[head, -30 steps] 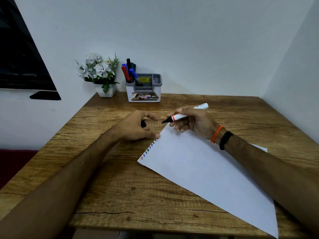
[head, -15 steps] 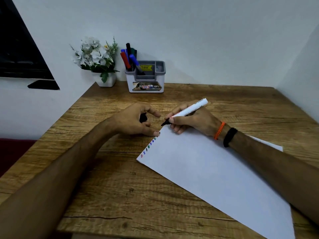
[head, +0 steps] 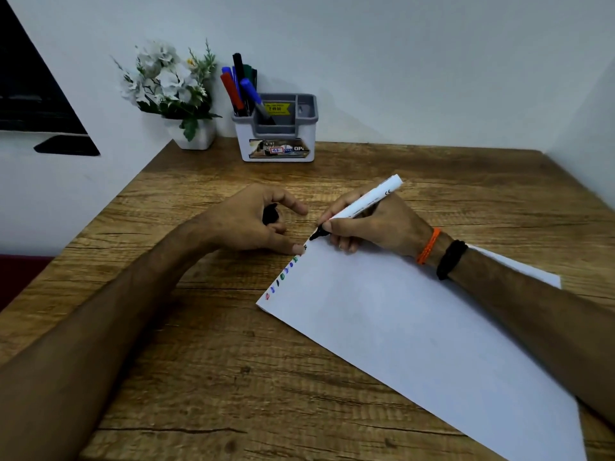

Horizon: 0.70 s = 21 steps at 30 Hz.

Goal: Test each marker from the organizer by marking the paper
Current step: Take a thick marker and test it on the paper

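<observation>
A white sheet of paper [head: 416, 334] lies angled on the wooden desk, with several small coloured marks [head: 283, 277] along its near-left edge. My right hand [head: 369, 224] grips a white marker [head: 366, 202] with a black tip, and the tip touches the paper's top corner. My left hand [head: 253, 221] rests beside that corner, curled round a black cap [head: 270, 212], with one fingertip on the paper's edge. The grey and white organizer [head: 276, 134] stands at the back, holding several markers [head: 239, 84].
A white pot of white flowers [head: 173, 91] stands left of the organizer. The wooden desk [head: 199, 361] sits in a corner, with white walls behind and to the right. A dark panel [head: 30, 84] is on the left wall.
My right hand has lowered the marker so its tip now touches the paper's corner. The left hand has stayed in place with the cap. The camera has tilted slightly.
</observation>
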Tool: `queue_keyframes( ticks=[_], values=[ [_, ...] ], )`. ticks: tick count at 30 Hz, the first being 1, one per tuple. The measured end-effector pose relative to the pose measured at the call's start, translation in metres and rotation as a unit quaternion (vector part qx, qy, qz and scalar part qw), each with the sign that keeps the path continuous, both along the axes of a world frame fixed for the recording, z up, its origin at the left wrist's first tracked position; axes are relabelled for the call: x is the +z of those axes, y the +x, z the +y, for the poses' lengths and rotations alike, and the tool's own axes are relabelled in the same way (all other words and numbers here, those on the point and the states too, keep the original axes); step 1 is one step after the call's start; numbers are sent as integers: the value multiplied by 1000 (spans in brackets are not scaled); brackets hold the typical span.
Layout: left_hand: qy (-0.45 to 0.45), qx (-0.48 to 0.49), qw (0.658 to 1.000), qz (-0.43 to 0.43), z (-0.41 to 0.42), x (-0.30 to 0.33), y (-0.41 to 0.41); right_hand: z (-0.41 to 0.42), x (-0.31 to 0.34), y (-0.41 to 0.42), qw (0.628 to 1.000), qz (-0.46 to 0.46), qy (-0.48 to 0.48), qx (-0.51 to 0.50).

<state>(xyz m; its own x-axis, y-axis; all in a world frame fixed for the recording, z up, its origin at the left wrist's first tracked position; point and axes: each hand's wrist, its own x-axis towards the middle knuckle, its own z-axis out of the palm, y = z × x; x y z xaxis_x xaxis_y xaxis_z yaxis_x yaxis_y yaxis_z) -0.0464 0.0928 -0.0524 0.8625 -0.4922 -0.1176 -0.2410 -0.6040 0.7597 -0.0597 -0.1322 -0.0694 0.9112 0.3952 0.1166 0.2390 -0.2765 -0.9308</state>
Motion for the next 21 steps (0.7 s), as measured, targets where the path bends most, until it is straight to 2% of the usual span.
queue_keyframes(
  ticks=[21],
  values=[
    [3,1,1000,0,-1,1,0,1,2,-1,1000,-4,-19,1]
  ],
)
